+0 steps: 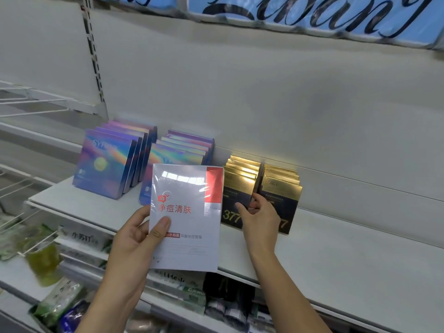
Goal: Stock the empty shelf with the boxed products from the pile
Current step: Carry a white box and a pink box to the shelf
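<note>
My left hand (134,236) grips a flat white box with a red corner (189,212) by its left edge, thumb on its face, upright in front of the white shelf (336,255). My right hand (258,215) pinches the front black-and-gold box (236,188) of the left of two rows; the right row (286,188) stands beside it. Two rows of iridescent purple boxes (105,162) stand upright at the shelf's left end, the second row (182,150) partly hidden behind the white box.
The shelf's right half is bare white board. Its back panel (264,92) rises behind, with a blue sign (312,15) on top. Lower shelves hold green packets (55,301) and dark packs (228,299). Wire racks (28,102) jut out at left.
</note>
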Action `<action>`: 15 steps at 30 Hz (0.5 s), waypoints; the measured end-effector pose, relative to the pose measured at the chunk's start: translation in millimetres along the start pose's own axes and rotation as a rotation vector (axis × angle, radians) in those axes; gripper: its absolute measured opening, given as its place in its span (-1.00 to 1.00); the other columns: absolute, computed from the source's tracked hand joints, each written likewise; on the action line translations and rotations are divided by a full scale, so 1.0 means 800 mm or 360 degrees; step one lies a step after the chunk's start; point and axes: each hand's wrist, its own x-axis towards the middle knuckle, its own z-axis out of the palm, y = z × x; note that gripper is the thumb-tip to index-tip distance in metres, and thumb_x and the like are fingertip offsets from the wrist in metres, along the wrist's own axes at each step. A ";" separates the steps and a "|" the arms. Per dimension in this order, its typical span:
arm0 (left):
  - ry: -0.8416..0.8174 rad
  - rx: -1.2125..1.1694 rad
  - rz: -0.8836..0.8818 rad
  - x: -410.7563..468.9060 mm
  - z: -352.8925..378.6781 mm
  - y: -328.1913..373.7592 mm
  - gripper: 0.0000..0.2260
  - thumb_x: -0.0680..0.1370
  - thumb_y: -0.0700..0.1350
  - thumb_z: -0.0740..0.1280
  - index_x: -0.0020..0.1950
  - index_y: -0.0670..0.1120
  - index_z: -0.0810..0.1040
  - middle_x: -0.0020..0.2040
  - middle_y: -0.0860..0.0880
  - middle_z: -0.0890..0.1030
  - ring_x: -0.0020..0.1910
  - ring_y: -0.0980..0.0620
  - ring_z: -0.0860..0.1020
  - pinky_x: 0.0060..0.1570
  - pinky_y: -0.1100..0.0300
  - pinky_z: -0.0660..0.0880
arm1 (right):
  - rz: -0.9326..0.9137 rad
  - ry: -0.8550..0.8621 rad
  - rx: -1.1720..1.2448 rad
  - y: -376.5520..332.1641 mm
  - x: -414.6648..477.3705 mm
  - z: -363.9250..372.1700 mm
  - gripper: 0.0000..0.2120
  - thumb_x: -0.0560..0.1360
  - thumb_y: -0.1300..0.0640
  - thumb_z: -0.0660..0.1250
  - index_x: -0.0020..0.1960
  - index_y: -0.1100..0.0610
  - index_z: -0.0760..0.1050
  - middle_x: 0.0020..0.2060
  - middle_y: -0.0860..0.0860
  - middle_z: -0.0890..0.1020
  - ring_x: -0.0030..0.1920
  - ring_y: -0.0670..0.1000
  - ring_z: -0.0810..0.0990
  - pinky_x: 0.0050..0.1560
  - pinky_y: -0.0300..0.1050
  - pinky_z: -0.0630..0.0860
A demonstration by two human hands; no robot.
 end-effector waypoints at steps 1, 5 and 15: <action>-0.0005 -0.0008 0.0000 0.000 0.000 0.001 -0.54 0.25 0.18 0.61 0.09 0.09 0.67 -0.01 -0.10 0.75 -0.08 -0.09 0.74 -0.23 0.16 0.67 | -0.0010 -0.0002 -0.0034 -0.001 0.000 0.001 -0.47 0.50 -0.02 0.49 0.42 0.06 0.49 0.17 -0.01 0.64 0.13 -0.03 0.61 0.18 -0.06 0.60; -0.0035 0.0029 0.0028 -0.001 0.000 0.003 -0.30 -0.03 0.38 0.64 0.04 0.18 0.69 0.00 -0.08 0.75 -0.07 -0.07 0.74 -0.22 0.16 0.67 | -0.0074 -0.0025 -0.0123 -0.002 -0.002 0.000 -0.45 0.50 -0.04 0.48 0.44 0.05 0.47 0.21 0.00 0.64 0.18 0.00 0.61 0.21 0.00 0.61; -0.0117 0.0012 -0.0051 -0.001 0.025 -0.008 -0.68 0.39 0.04 0.51 0.12 0.06 0.64 -0.01 -0.08 0.75 -0.04 -0.11 0.73 -0.19 0.07 0.69 | -0.0110 -0.0117 0.0374 -0.016 -0.028 -0.085 -0.70 0.61 -0.04 0.32 0.31 0.01 0.57 0.01 -0.11 0.69 -0.03 -0.12 0.67 -0.01 -0.23 0.64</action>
